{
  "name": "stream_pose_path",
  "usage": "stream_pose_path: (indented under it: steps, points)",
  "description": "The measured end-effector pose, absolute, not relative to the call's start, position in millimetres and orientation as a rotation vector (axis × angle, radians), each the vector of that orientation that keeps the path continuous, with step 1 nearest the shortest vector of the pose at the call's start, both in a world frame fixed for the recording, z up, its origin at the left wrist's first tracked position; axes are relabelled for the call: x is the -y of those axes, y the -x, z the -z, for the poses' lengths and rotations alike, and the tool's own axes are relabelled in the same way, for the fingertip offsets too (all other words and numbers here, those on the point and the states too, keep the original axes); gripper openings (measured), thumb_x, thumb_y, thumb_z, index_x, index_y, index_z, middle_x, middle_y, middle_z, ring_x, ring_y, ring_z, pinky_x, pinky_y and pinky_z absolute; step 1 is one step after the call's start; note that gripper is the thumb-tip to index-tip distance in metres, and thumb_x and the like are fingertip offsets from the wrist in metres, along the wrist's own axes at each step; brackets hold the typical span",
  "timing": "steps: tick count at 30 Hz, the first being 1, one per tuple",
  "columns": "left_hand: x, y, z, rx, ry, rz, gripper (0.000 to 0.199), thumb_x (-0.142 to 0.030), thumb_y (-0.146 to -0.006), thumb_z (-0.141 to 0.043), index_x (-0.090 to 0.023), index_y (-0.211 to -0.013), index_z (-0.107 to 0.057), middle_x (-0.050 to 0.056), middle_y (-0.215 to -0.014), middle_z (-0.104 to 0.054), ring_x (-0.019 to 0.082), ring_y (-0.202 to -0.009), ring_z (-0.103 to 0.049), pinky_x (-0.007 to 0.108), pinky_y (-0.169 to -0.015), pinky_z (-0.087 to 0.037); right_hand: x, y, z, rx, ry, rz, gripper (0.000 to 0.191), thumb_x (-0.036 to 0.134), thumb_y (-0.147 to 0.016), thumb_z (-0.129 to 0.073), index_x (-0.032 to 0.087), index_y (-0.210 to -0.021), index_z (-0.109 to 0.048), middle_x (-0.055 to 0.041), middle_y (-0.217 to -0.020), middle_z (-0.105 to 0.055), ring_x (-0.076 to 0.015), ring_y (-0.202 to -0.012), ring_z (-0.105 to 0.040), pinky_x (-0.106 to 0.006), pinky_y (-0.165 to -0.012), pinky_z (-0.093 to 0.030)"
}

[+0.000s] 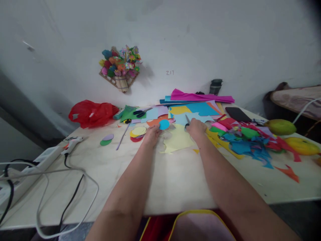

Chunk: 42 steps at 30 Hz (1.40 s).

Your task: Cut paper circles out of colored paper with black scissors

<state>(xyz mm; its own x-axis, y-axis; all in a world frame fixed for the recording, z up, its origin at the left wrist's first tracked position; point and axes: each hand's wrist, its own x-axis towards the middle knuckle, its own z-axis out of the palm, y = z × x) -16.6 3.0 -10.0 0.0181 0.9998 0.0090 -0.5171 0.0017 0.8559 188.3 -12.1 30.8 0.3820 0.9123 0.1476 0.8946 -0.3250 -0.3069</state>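
My left hand pinches a blue disc; my right hand grips scissors, held apart from the disc.

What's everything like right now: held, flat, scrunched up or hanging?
Left hand: holding blue circle
blue circle: cut out
Right hand: gripping scissors
scissors: too blurry to tell open or shut
Black-handled scissors: lying down
Pale yellow paper: flat, ragged
Scraps: heaped
Red bag: crumpled
Flowers: up on the wall
Dark cup: upright
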Motion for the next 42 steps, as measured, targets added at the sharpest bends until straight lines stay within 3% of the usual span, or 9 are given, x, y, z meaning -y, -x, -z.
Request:
stream_pose_path:
  steps: [6,8,10,12,21,28,32,37,42]
  points:
    - [-1,16,9,-0.724,-0.780,-1.355,0.020,-0.021,-0.065,-0.077,-0.016,-0.067,-0.057,0.003,-0.076,-0.066,0.019,-0.084,-0.066,0.041,-0.089,-0.051,14,-182,-33,1.850,2.210,0.071,0.037,0.020,-0.087,-0.054,0.013,-0.122,-0.065,-0.0206,-0.123,-0.062,-0.0317,-0.118,-0.055,-0.038,-0.086,-0.045]
    - [0,17,9,-0.694,-0.774,-1.320,0.019,-0.020,-0.066,-0.076,-0.016,-0.070,-0.059,0.005,-0.081,-0.068,0.023,-0.089,-0.067,0.045,-0.091,-0.050,16,-177,-35,2.011,2.187,0.069,0.039,0.034,-0.087,-0.059,0.014,-0.119,-0.066,-0.0192,-0.118,-0.065,-0.0327,-0.117,-0.055,-0.041,-0.091,-0.041]
    - [1,18,9,-0.677,-0.772,-1.273,0.016,-0.020,-0.068,-0.076,-0.016,-0.074,-0.061,0.006,-0.086,-0.070,0.025,-0.092,-0.068,0.047,-0.092,-0.051,17,-172,-35,2.116,2.176,0.101,0.053,0.051,-0.082,-0.064,0.014,-0.120,-0.066,-0.0195,-0.120,-0.065,-0.0347,-0.119,-0.053,-0.044,-0.096,-0.037]
    - [1,17,10,-0.670,-0.770,-1.231,0.014,-0.019,-0.070,-0.074,-0.015,-0.077,-0.063,0.008,-0.088,-0.070,0.026,-0.093,-0.068,0.047,-0.092,-0.052,18,-170,-35,2.180,2.166,0.100,0.060,0.057,-0.079,-0.064,0.013,-0.120,-0.065,-0.0202,-0.121,-0.065,-0.0352,-0.121,-0.053,-0.045,-0.097,-0.035]
    - [2,15,10,-0.656,-0.800,-1.168,0.009,-0.017,-0.076,-0.070,-0.013,-0.082,-0.066,0.009,-0.091,-0.071,0.022,-0.088,-0.069,0.043,-0.093,-0.053,6,-172,-28,2.136,2.151,-0.254,0.043,0.046,-0.078,-0.069,0.018,-0.110,-0.071,-0.0145,-0.117,-0.068,-0.0299,-0.112,-0.062,-0.037,-0.090,-0.043]
    - [1,10,13,-0.609,-0.868,-1.146,0.008,-0.015,-0.074,-0.072,-0.012,-0.074,-0.065,0.007,-0.083,-0.072,0.018,-0.083,-0.068,0.041,-0.095,-0.052,4,-173,-17,2.242,1.898,-0.125,0.068,0.046,-0.074,-0.073,0.021,-0.135,-0.058,-0.0127,-0.138,-0.057,-0.0312,-0.122,-0.054,-0.039,-0.099,-0.038]
    - [3,9,13,-0.605,-0.898,-1.142,0.015,-0.016,-0.070,-0.076,-0.013,-0.067,-0.062,0.006,-0.074,-0.070,0.017,-0.076,-0.067,0.040,-0.094,-0.051,3,-169,-15,2.304,1.778,-0.106,0.059,0.040,-0.075,-0.071,0.023,-0.131,-0.061,-0.0113,-0.125,-0.064,-0.0303,-0.117,-0.055,-0.036,-0.093,-0.039]
    - [6,9,12,-0.587,-0.917,-1.110,0.019,-0.020,-0.066,-0.080,-0.013,-0.067,-0.062,0.006,-0.075,-0.070,0.018,-0.076,-0.067,0.041,-0.089,-0.052,2,-171,-21,2.336,1.724,0.004,0.029,0.036,-0.080,-0.068,0.022,-0.105,-0.074,-0.0095,-0.099,-0.071,-0.0262,-0.104,-0.058,-0.036,-0.088,-0.038]
    - [-3,13,12,-0.604,-0.820,-1.448,0.024,-0.024,-0.063,-0.082,-0.016,-0.066,-0.061,0.002,-0.067,-0.067,0.015,-0.070,-0.065,0.032,-0.082,-0.052,3,-179,-30,2.170,1.646,0.265,0.016,0.028,-0.086,-0.062,0.020,-0.084,-0.077,-0.0102,-0.098,-0.073,-0.0275,-0.110,-0.052,-0.039,-0.091,-0.034]
